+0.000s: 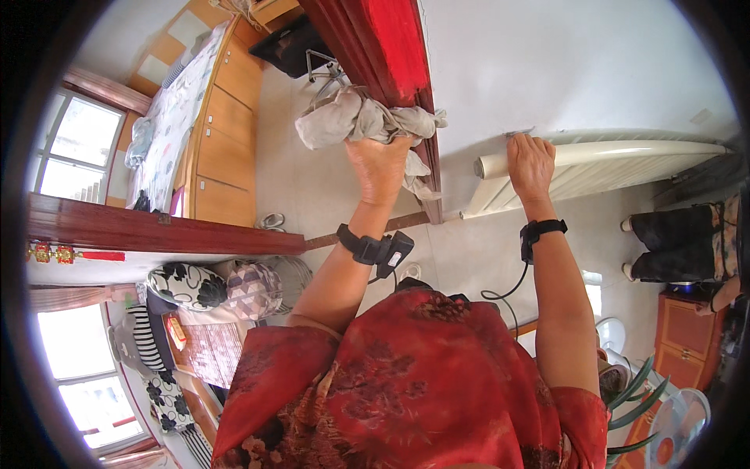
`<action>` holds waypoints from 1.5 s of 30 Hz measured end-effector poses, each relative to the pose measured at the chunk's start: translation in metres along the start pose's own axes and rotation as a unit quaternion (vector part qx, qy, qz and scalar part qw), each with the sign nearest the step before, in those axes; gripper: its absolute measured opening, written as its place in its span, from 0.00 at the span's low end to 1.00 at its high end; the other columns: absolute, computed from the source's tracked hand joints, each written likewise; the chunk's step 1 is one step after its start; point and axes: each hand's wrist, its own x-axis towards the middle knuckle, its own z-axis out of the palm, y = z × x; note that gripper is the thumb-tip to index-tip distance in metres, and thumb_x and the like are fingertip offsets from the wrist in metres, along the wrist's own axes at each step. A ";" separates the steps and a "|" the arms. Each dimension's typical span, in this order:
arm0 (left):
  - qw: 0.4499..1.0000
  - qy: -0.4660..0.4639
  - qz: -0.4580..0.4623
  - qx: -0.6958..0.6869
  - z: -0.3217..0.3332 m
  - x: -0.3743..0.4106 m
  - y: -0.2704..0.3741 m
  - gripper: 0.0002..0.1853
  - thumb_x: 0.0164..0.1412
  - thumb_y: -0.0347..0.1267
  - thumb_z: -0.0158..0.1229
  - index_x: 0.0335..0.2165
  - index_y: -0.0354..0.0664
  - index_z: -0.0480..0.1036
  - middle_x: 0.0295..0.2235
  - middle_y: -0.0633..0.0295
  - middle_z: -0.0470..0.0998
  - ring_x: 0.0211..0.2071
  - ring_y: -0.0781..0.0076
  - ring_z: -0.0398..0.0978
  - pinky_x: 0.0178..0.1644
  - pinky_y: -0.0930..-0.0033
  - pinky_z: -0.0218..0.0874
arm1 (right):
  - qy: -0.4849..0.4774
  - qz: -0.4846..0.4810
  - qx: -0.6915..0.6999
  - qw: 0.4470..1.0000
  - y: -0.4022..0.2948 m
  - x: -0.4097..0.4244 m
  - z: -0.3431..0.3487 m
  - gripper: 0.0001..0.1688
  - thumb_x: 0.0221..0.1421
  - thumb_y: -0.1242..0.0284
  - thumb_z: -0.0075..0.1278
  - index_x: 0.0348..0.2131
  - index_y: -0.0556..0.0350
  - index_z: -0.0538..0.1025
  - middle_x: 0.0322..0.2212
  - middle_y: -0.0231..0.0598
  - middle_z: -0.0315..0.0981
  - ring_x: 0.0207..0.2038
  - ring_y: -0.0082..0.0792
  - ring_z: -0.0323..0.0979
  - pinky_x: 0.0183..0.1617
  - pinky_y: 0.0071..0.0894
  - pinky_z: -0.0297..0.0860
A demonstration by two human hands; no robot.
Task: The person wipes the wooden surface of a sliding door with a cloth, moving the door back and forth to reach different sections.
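Observation:
My left hand (379,167) grips a crumpled pale grey cloth (337,120). The cloth is pressed against the edge of a dark red wooden door frame (432,176), and its loose end hangs below. Above the cloth, a bright red strip (398,47) runs along the frame. My right hand (531,161) has its fingers curled over the top pipe of a cream radiator (609,153), near the pipe's capped end. A small grey piece (519,133) shows on the wall by my right fingertips; what it is stays unclear. Black straps with cabled devices circle both wrists.
Through the doorway stand a wooden bed with drawers (225,135) and a black swivel chair (296,47). At right are another person's dark-trousered legs (674,243), a plant (636,401) and a fan (677,431). Patterned cushions (252,290) lie at left.

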 end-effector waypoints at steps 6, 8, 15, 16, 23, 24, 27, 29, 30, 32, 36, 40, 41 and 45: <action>0.997 0.006 -0.068 0.041 0.003 -0.025 -0.024 0.22 0.34 0.23 0.66 0.32 0.34 0.67 0.29 0.60 0.72 0.29 0.64 0.68 0.41 0.65 0.63 | 0.013 -0.008 -0.007 1.000 0.001 -0.001 0.002 0.11 0.58 0.70 0.43 0.24 0.52 0.71 0.23 0.33 0.72 0.32 0.37 0.70 0.47 0.39 0.60; 0.995 0.029 -0.092 0.007 0.007 -0.035 -0.030 0.21 0.34 0.23 0.65 0.32 0.34 0.67 0.28 0.60 0.72 0.29 0.63 0.69 0.41 0.65 0.63 | 0.011 -0.006 0.001 1.000 0.000 -0.001 0.001 0.10 0.58 0.70 0.44 0.24 0.51 0.71 0.22 0.33 0.72 0.32 0.37 0.70 0.47 0.39 0.60; 0.987 -0.014 -0.030 0.155 0.001 -0.067 -0.080 0.19 0.36 0.22 0.62 0.34 0.35 0.71 0.32 0.56 0.75 0.33 0.57 0.72 0.47 0.63 0.63 | -0.001 -0.006 -0.006 1.000 0.000 -0.001 0.000 0.10 0.58 0.69 0.44 0.24 0.51 0.72 0.22 0.34 0.73 0.32 0.38 0.70 0.47 0.40 0.60; 0.983 -0.028 -0.085 0.160 0.001 -0.081 -0.096 0.23 0.35 0.24 0.62 0.37 0.36 0.72 0.35 0.51 0.75 0.35 0.51 0.72 0.48 0.59 0.62 | 0.002 -0.009 -0.005 1.000 0.000 -0.001 0.001 0.11 0.58 0.69 0.44 0.24 0.51 0.72 0.22 0.35 0.73 0.32 0.38 0.70 0.47 0.40 0.60; 0.942 -0.152 -0.249 0.164 0.000 -0.114 -0.128 0.27 0.42 0.27 0.62 0.45 0.34 0.69 0.44 0.49 0.71 0.48 0.51 0.66 0.53 0.57 0.58 | -0.012 -0.033 -0.072 0.997 0.003 -0.003 0.002 0.11 0.58 0.70 0.43 0.23 0.53 0.71 0.20 0.37 0.70 0.29 0.41 0.68 0.44 0.42 0.61; 0.957 -0.122 -0.205 0.163 0.002 -0.110 -0.130 0.30 0.42 0.27 0.63 0.47 0.35 0.66 0.43 0.50 0.71 0.47 0.52 0.67 0.53 0.58 0.58 | -0.009 -0.034 -0.047 0.998 0.004 -0.001 0.003 0.11 0.58 0.71 0.43 0.23 0.53 0.70 0.20 0.37 0.69 0.29 0.41 0.68 0.43 0.42 0.60; 0.978 -0.067 -0.169 0.099 -0.003 -0.103 -0.119 0.34 0.41 0.25 0.62 0.50 0.36 0.61 0.42 0.53 0.71 0.44 0.56 0.70 0.52 0.60 0.61 | -0.006 -0.046 -0.007 0.999 0.001 -0.001 -0.001 0.11 0.58 0.71 0.43 0.23 0.52 0.69 0.21 0.37 0.69 0.29 0.41 0.68 0.43 0.42 0.60; 0.961 -0.097 -0.258 -0.024 -0.019 -0.085 -0.095 0.34 0.42 0.23 0.60 0.51 0.37 0.60 0.41 0.55 0.71 0.43 0.60 0.71 0.51 0.62 0.62 | -0.026 -0.034 -0.016 0.999 0.002 -0.002 -0.006 0.11 0.59 0.70 0.43 0.23 0.52 0.70 0.21 0.37 0.69 0.30 0.40 0.68 0.44 0.42 0.60; 0.961 -0.071 -0.269 -0.001 -0.027 -0.081 -0.092 0.29 0.42 0.21 0.59 0.47 0.37 0.65 0.40 0.56 0.71 0.43 0.64 0.71 0.50 0.66 0.62 | -0.034 -0.029 -0.017 0.999 0.000 0.000 -0.007 0.11 0.59 0.70 0.43 0.24 0.52 0.70 0.21 0.37 0.70 0.31 0.40 0.68 0.45 0.41 0.60; 0.959 -0.126 -0.252 -0.041 -0.037 -0.040 -0.062 0.25 0.40 0.21 0.58 0.42 0.36 0.68 0.40 0.55 0.71 0.43 0.61 0.71 0.50 0.64 0.62 | -0.024 -0.026 -0.016 0.999 0.005 -0.001 -0.002 0.10 0.59 0.70 0.43 0.24 0.52 0.70 0.22 0.37 0.70 0.31 0.40 0.68 0.46 0.41 0.59; 0.990 -0.090 -0.085 0.069 -0.045 0.010 -0.010 0.20 0.38 0.21 0.58 0.37 0.32 0.71 0.37 0.54 0.71 0.41 0.55 0.71 0.51 0.60 0.60 | -0.037 -0.018 -0.032 0.999 0.000 -0.002 -0.002 0.11 0.58 0.70 0.43 0.24 0.53 0.71 0.23 0.38 0.72 0.32 0.42 0.69 0.47 0.42 0.59; 0.997 0.036 0.056 -0.028 -0.029 0.057 0.054 0.27 0.38 0.22 0.60 0.44 0.34 0.67 0.36 0.55 0.73 0.42 0.58 0.71 0.51 0.61 0.60 | -0.008 -0.020 -0.024 0.999 0.005 -0.006 0.003 0.11 0.58 0.70 0.43 0.23 0.53 0.71 0.22 0.39 0.72 0.31 0.42 0.69 0.45 0.44 0.60; 0.998 0.012 0.016 -0.064 -0.032 0.063 0.060 0.29 0.39 0.21 0.60 0.45 0.35 0.66 0.37 0.56 0.73 0.41 0.60 0.71 0.51 0.62 0.61 | -0.005 -0.022 -0.023 0.999 0.008 -0.006 0.004 0.11 0.58 0.70 0.43 0.23 0.53 0.71 0.22 0.39 0.72 0.31 0.43 0.69 0.45 0.44 0.60; 0.961 -0.002 -0.165 -0.220 -0.054 0.094 0.076 0.30 0.42 0.19 0.59 0.48 0.33 0.62 0.39 0.57 0.72 0.39 0.67 0.72 0.47 0.68 0.64 | -0.016 -0.016 -0.035 0.999 0.004 -0.007 0.003 0.13 0.59 0.69 0.41 0.22 0.54 0.70 0.23 0.39 0.72 0.31 0.43 0.69 0.44 0.45 0.60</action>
